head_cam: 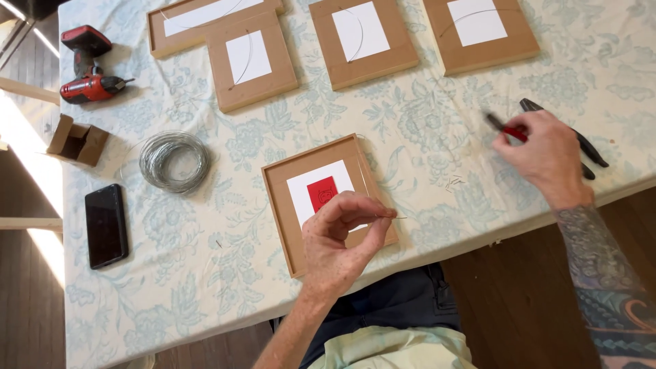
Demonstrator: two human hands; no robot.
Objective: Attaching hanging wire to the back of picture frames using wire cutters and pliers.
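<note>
The left hand (342, 236) is pinching a thin wire (391, 217) over the near frame (287, 205), which is lying face down at the near edge of the bench (205, 273). The right hand (540, 154) is closing on red-handled pliers (509, 130) to the right. This looks like wiring the frame's back; the next move likely calls for bringing the pliers to the wire's end. A red square label (322, 193) is sitting on the frame's white backing. A small open brown box (77, 140) is resting far left, near the drill (87, 68).
</note>
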